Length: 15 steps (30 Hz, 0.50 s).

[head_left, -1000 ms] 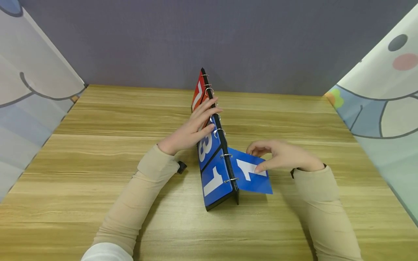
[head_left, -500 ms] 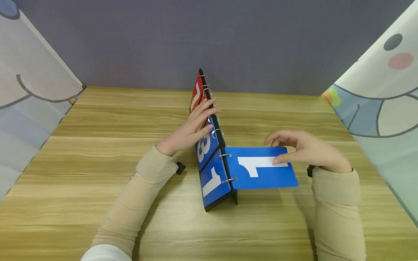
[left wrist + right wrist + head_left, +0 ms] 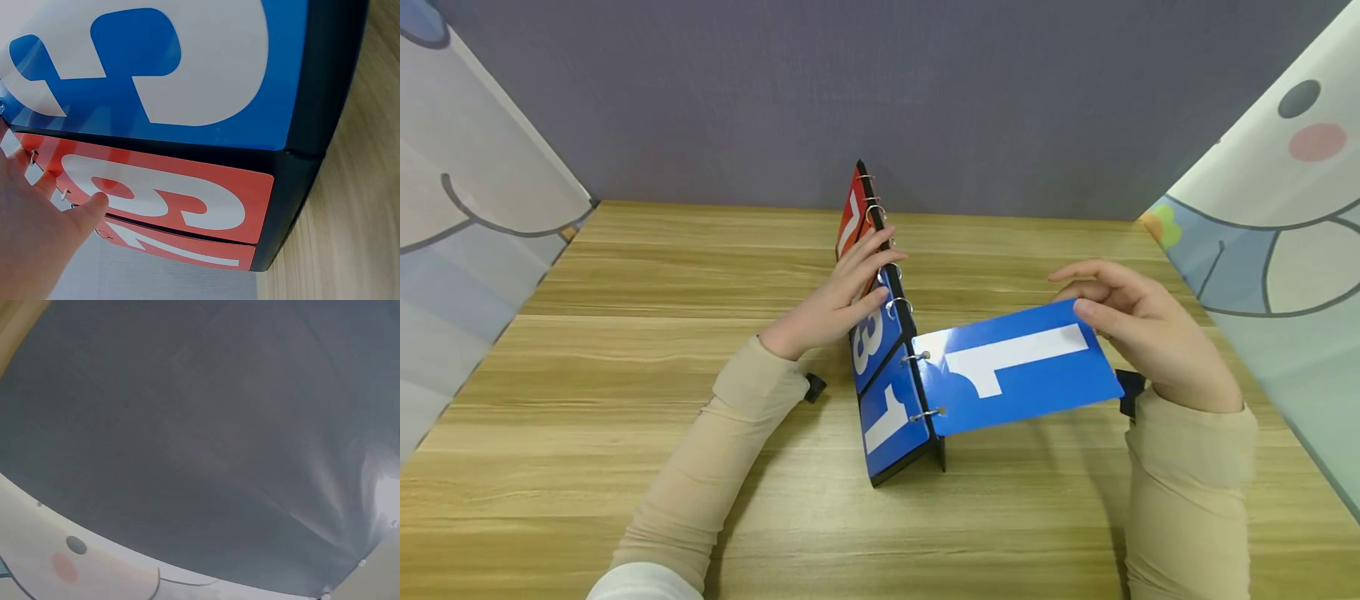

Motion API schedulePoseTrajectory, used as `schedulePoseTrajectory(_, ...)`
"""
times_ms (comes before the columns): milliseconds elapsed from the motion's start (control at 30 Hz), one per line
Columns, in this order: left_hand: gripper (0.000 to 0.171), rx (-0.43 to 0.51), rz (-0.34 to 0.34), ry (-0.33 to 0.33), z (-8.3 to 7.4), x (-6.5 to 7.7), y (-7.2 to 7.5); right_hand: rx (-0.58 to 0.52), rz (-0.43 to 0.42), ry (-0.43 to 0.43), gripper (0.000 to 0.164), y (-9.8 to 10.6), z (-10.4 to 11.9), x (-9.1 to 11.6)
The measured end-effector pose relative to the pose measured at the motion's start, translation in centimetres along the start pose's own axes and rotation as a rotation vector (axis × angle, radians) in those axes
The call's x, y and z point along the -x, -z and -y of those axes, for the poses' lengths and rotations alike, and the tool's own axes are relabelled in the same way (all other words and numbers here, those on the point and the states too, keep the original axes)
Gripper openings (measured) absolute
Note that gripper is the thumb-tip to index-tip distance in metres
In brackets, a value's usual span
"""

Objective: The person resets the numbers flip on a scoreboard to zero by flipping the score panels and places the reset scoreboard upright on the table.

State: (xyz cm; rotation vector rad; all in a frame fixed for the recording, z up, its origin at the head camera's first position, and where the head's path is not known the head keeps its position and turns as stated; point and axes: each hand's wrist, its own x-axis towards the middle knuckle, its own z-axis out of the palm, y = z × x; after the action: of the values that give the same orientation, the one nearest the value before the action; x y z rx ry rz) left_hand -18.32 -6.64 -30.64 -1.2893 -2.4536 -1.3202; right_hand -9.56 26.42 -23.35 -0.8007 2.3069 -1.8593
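Note:
A black tabletop flip scoreboard (image 3: 937,452) stands like a tent on the table, with red and blue number cards hung on metal rings. My left hand (image 3: 835,307) rests on its top edge, fingers straight and spread across the ridge near the middle rings. In the left wrist view the left hand (image 3: 44,219) lies beside a red card (image 3: 250,187) and a blue card (image 3: 212,134). Off the right side, my right hand (image 3: 1138,321) pinches the outer corner of a blue number card (image 3: 1030,392) marked 1, thumb on its face. The card is raised, its inner edge on two rings.
The wooden table (image 3: 625,400) meets a grey partition (image 3: 880,83) at the back. Printed cartoon panels (image 3: 1330,225) stand at both sides. The right wrist view mostly shows dark grey cloth (image 3: 187,425).
My right hand has moved right and up, swinging the blue number card from hanging down to slanting upward. The left hand has stayed on the scoreboard's top edge.

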Motion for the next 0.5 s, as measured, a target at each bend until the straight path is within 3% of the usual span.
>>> schedulePoseTrajectory(100,0.044,0.000,0.002,0.000,0.1,0.0,0.0,-0.249,0.043,0.104,0.044,-0.3,0.5,0.5)
schedulePoseTrajectory(200,0.044,0.004,0.006,0.008,0.1,-0.1,0.0,-0.364,0.075,0.170,0.049,-0.7,1.1,1.1)
schedulePoseTrajectory(333,0.045,0.008,0.009,0.017,0.1,-0.1,0.0,-0.416,0.075,0.238,0.053,-1.6,1.7,1.9)
schedulePoseTrajectory(500,0.045,-0.006,0.003,0.017,0.2,-0.2,-0.1,-0.444,0.039,0.409,0.062,-3.2,1.9,2.2)
